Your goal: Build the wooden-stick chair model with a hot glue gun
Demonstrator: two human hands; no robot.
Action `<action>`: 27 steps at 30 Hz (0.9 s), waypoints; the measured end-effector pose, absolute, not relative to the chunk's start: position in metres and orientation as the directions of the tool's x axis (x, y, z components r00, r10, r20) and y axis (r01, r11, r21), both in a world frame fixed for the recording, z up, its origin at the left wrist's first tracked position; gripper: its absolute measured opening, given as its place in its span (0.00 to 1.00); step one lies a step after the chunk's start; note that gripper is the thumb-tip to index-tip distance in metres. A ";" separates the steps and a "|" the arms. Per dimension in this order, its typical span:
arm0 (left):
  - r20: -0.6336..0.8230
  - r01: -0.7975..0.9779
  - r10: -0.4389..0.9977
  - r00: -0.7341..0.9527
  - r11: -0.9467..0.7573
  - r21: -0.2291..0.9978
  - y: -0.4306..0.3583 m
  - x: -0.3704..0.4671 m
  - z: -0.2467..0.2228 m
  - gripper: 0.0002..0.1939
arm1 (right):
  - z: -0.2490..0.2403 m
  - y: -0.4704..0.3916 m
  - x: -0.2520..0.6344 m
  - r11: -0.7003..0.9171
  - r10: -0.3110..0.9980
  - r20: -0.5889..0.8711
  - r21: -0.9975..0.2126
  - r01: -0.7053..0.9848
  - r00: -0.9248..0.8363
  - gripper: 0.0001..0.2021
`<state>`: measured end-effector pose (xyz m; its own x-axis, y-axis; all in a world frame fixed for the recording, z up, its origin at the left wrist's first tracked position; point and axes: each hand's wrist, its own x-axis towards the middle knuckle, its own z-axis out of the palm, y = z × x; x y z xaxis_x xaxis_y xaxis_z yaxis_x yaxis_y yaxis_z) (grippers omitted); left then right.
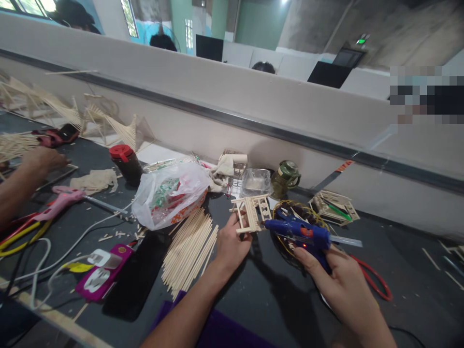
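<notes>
Stick frame [249, 212]: pale wood, open-sided, rungs and crosspieces, tilted; held over dark counter [261, 302], 12 o'clock. Left hand [232, 246]: grip nearly closed, fingers clamped on frame's near side. Right hand [344, 282]: grip wrapped round blue glue gun [299, 233], 1 red light lit, nozzle at frame's 4 o'clock, contact unclear. Loose sticks [190, 251] at frame's 8 o'clock.

Left edge cropping co-worker's arm [18, 188]; blue glue gun [299, 233] partly hiding yellow-rimmed basket [290, 202]; pixel blocks [431, 94] masking upper right.
</notes>
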<state>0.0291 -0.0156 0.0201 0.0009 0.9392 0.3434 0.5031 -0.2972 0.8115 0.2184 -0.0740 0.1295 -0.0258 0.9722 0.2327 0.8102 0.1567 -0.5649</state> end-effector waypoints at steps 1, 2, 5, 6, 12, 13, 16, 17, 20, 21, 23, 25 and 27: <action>0.338 0.502 0.941 0.001 -0.293 0.814 -0.016 0.029 0.020 0.20 | 0.130 -0.074 0.218 0.155 0.972 0.233 -0.565 0.810 -0.024 0.18; 0.333 0.503 0.943 0.002 -0.289 0.815 -0.015 0.029 0.021 0.20 | 0.130 -0.074 0.218 0.155 0.972 0.232 -0.564 0.811 -0.024 0.19; 0.331 0.501 0.944 0.002 -0.288 0.816 -0.015 0.029 0.021 0.21 | 0.131 -0.075 0.219 0.155 0.974 0.224 -0.561 0.813 -0.030 0.20; 0.334 0.499 0.943 0.004 -0.291 0.816 -0.015 0.029 0.021 0.21 | 0.131 -0.075 0.219 0.154 0.975 0.219 -0.561 0.813 -0.034 0.20; 0.352 0.486 0.936 -0.002 -0.306 0.818 -0.014 0.029 0.020 0.21 | 0.131 -0.076 0.220 0.148 0.976 0.215 -0.557 0.817 -0.030 0.20; 0.354 0.483 0.935 -0.002 -0.309 0.819 -0.014 0.029 0.020 0.21 | 0.131 -0.076 0.220 0.146 0.976 0.217 -0.556 0.818 -0.027 0.20; 0.361 0.478 0.933 -0.005 -0.314 0.820 -0.014 0.028 0.020 0.21 | 0.131 -0.077 0.220 0.147 0.975 0.222 -0.553 0.820 -0.025 0.20; 0.363 0.477 0.932 -0.006 -0.317 0.820 -0.014 0.028 0.021 0.21 | 0.131 -0.077 0.221 0.151 0.974 0.224 -0.550 0.821 -0.029 0.21; 0.366 0.485 0.931 -0.005 -0.318 0.815 -0.014 0.028 0.021 0.21 | 0.132 -0.077 0.221 0.166 0.972 0.232 -0.534 0.829 -0.045 0.21; 0.363 0.488 0.932 -0.005 -0.315 0.814 -0.014 0.028 0.021 0.21 | 0.132 -0.077 0.221 0.170 0.970 0.237 -0.528 0.832 -0.048 0.21; 0.359 0.491 0.933 -0.006 -0.310 0.814 -0.014 0.028 0.021 0.21 | 0.132 -0.078 0.221 0.171 0.968 0.246 -0.521 0.836 -0.044 0.21; 0.359 0.489 0.933 -0.005 -0.311 0.815 -0.014 0.028 0.021 0.21 | 0.132 -0.078 0.221 0.167 0.968 0.249 -0.522 0.836 -0.037 0.21; 0.360 0.486 0.933 -0.007 -0.312 0.816 -0.014 0.028 0.020 0.21 | 0.133 -0.079 0.221 0.161 0.970 0.242 -0.531 0.832 -0.033 0.22</action>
<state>0.0281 -0.0136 0.0204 -0.0070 0.9329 0.3602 0.4861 -0.3116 0.8165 0.2213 -0.0787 0.1330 -0.0328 0.9697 0.2420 0.8317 0.1608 -0.5315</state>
